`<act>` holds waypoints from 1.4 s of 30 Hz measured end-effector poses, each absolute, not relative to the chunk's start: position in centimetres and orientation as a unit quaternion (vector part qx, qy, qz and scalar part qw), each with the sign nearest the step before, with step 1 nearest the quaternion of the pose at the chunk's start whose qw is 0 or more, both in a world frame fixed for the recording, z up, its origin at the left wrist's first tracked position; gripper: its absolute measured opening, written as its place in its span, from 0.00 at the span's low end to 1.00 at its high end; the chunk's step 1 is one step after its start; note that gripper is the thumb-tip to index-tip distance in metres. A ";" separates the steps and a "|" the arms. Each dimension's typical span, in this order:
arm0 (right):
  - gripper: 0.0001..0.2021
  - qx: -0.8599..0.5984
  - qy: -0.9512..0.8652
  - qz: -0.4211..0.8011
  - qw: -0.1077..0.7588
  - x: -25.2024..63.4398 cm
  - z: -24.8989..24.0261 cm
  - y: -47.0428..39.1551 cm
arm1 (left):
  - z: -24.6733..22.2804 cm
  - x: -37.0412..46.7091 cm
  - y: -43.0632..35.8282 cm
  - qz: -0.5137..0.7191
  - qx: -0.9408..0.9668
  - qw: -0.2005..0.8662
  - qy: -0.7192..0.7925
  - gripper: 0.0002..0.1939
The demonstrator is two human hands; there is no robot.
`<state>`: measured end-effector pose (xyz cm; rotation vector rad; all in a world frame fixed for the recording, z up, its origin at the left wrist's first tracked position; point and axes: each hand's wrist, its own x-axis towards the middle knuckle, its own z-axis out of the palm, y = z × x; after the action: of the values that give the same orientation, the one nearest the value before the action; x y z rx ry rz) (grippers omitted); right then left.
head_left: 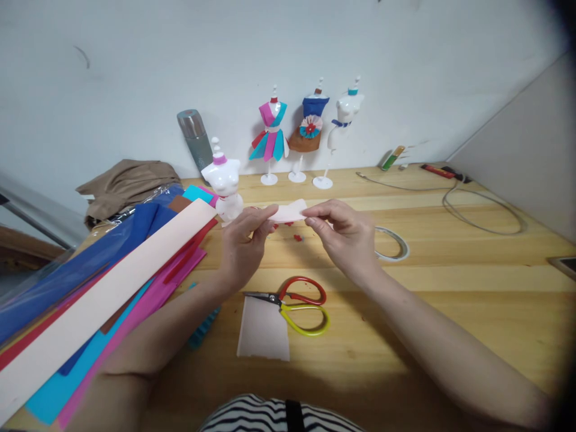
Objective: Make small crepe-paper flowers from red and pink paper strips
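Above the desk (472, 270), beyond the scissors (273, 298), your left hand (245, 237) and right hand (348, 237) are pinching the pale pink strip (289, 212) by its ends between their fingers; you should be keeping it level, tensioning lightly.

Black-white striped top (252, 414), dark band (294, 415), possibly strap; bare forearms (423, 330)

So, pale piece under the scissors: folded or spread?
Spread: the pale piece lies flat on the table, no crease showing; scissors partly cover its far edge.
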<state>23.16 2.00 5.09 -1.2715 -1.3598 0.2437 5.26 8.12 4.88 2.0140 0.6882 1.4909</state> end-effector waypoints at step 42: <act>0.02 -0.524 -0.525 0.218 0.635 22.3 5.6 1.6 | 5.5 5.5 7.4 0.542 0.674 0.403 0.299 0.09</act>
<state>22.31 1.58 5.57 -1.1968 -1.1998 0.4979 5.46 7.38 5.48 1.7036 0.7545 1.3679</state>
